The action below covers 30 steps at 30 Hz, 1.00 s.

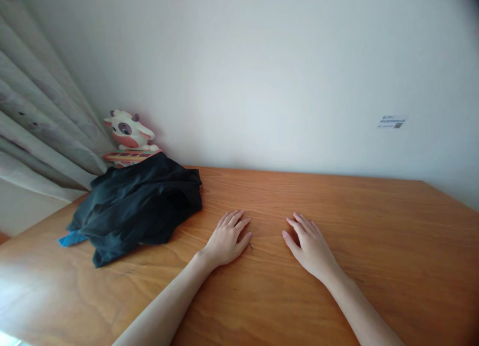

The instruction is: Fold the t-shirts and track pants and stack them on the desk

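Note:
My left hand (227, 240) rests palm down on the wooden table (262, 296), its fingers spread and holding nothing. To its right, a short gap away, my right hand (309, 244) lies on the same wood with fingers apart, also holding nothing. A crumpled dark cloth (138, 206), perhaps a garment, is heaped left of my left hand without touching it. From under the cloth's left side pokes a flat blue piece (73, 238); the rest of it is hidden.
Behind the cloth stands a cow toy (127, 130) with a keyboard-like front, partly covered. A patterned curtain (41, 101) hangs at the left. The white wall (262, 77) borders the table's back edge and bears a small printed label (391, 121).

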Motion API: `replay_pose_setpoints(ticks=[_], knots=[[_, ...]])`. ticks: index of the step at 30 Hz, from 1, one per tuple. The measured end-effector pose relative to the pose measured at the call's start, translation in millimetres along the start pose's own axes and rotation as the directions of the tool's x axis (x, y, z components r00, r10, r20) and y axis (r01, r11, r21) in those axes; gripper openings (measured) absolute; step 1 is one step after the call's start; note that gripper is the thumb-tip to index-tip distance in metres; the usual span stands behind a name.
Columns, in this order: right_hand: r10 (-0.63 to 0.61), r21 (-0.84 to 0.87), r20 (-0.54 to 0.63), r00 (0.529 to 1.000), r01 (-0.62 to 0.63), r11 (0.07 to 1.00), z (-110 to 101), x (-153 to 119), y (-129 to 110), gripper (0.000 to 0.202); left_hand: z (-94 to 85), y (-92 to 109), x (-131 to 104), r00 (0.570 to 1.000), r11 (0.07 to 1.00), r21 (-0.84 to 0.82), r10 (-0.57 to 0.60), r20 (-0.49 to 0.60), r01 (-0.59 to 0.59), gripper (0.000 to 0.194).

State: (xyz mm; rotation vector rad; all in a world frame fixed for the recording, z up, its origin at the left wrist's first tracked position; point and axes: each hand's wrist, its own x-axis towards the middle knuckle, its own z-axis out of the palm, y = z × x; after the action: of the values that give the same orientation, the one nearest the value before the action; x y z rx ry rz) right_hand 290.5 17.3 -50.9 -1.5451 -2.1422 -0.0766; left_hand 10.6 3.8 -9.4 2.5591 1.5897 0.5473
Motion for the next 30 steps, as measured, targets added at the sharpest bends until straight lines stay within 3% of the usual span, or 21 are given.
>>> replay_pose_setpoints(ticks=[10,15,18,22,24,26,28,30], knots=[[-0.026,0.057,-0.071,0.997,0.030,0.998,10.7,-2.6,8.7,0.054,-6.1,6.6,-4.0,0.999,0.998,-0.054,-0.026,0.021,0.027,0.044],[-0.039,0.084,-0.107,0.994,0.048,0.995,20.5,-0.9,20.8,0.061,-16.5,1.2,-7.8,0.992,0.985,-0.168,-0.064,-0.112,0.044,0.041],[-0.039,0.099,-0.103,0.994,0.050,0.994,25.1,0.6,28.0,0.063,-50.0,-17.8,-9.6,0.942,0.985,-0.157,-0.118,-0.315,0.071,0.035],[-0.036,0.130,-0.089,0.995,0.047,0.990,30.0,0.6,33.2,0.062,-125.4,-61.2,-17.4,0.811,0.955,-0.011,-0.258,-0.525,0.296,0.028],[-0.036,0.148,-0.098,0.995,0.050,0.988,31.8,0.4,33.5,0.060,-160.6,-86.7,-24.2,0.809,0.903,0.107,-0.314,-0.497,0.416,0.056],[-0.032,0.157,-0.107,0.994,0.049,0.986,32.8,0.5,32.8,0.059,-185.8,-111.6,-31.2,0.828,0.876,0.104,-0.398,-0.396,0.471,0.086],[-0.023,0.159,-0.115,0.993,0.041,0.986,32.8,1.0,31.6,0.061,-200.2,-133.2,-35.4,0.818,0.857,-0.052,-0.505,-0.276,0.512,0.083],[-0.009,0.164,-0.117,0.993,0.028,0.986,31.8,1.9,29.9,0.061,-207.6,-149.2,-34.7,0.794,0.826,-0.189,-0.563,-0.230,0.531,0.059]])
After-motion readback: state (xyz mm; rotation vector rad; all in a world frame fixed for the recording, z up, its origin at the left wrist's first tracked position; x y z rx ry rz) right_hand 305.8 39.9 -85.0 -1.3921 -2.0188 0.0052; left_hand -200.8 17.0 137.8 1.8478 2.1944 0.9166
